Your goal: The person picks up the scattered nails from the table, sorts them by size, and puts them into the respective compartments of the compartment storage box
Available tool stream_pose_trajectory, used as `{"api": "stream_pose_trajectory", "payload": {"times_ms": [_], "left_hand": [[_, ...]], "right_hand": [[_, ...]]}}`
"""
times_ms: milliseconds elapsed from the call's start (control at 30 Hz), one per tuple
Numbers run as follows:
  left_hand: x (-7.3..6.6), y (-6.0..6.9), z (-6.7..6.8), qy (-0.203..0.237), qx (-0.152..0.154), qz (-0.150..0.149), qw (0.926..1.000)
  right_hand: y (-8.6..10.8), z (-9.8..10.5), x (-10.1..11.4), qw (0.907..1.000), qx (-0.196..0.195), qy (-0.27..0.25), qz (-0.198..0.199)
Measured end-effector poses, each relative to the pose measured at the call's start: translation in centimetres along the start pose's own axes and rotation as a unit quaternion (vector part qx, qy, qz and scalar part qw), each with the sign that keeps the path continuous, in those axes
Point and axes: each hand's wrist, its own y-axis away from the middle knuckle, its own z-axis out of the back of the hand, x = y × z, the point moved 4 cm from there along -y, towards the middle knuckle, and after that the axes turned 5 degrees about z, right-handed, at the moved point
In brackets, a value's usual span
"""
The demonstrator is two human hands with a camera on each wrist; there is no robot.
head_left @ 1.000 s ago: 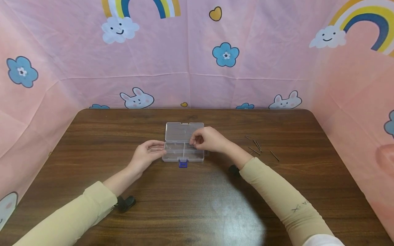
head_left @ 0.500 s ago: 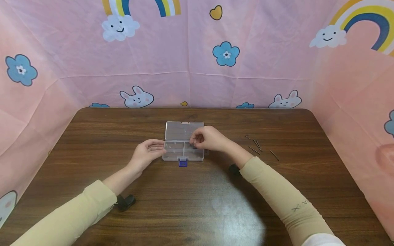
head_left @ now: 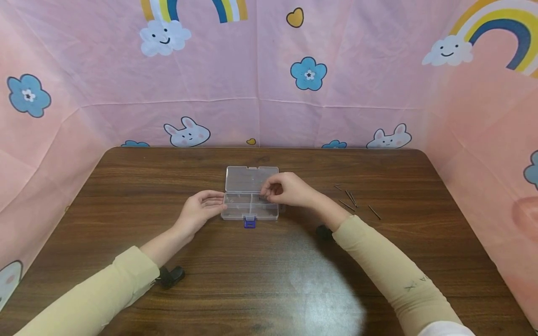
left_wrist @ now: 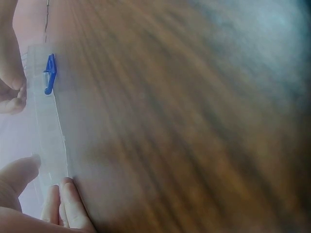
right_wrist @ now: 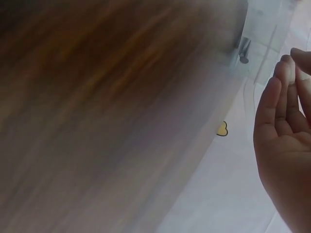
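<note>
A clear plastic compartment box lies on the table with its lid folded back and its blue latch hanging at the front. My left hand grips the box's left end, thumb at the rim and fingers along the side. Over the back right compartment hovers my right hand, its fingers loosely curled and the fingertips close to the thumb. Nothing shows between them in the right wrist view. There, a small metal piece with a round head appears at the box. Several thin nail-like metal pieces lie to the right.
Brown wood-grain table under everything. Behind and at the sides hangs a pink printed cloth. Dark devices sit by the left wrist and right wrist.
My right hand stays over the back right compartment and shifts very slightly right; its forearm moves a little to the right. My left hand and the box stay put.
</note>
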Motion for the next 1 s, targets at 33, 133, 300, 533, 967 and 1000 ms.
{"api": "stream_pose_trajectory", "payload": {"times_ms": [33, 133, 300, 533, 967, 1000], "left_hand": [[0.0, 0.0, 0.0, 0.0, -0.001, 0.0, 1.0], [0.0, 0.1, -0.1, 0.001, -0.002, -0.002, 1.0], [0.0, 0.1, -0.2, -0.002, -0.004, -0.001, 1.0], [0.0, 0.3, -0.2, -0.005, -0.003, 0.004, 1.0], [-0.1, 0.3, -0.2, -0.007, -0.002, 0.004, 1.0], [-0.1, 0.3, -0.2, -0.008, -0.002, 0.003, 1.0]], "right_hand": [[0.1, 0.1, -0.1, 1.0, -0.003, -0.003, 0.003], [0.7, 0.6, -0.2, 0.9998, -0.011, -0.013, 0.008], [1.7, 1.8, -0.4, 0.9992, -0.027, -0.029, 0.0], [3.4, 3.5, -1.0, 0.9983, -0.047, -0.03, -0.018], [7.3, 6.0, -3.1, 0.9936, -0.077, -0.036, -0.074], [7.7, 6.2, -3.2, 0.9933, -0.08, -0.033, -0.077]]}}
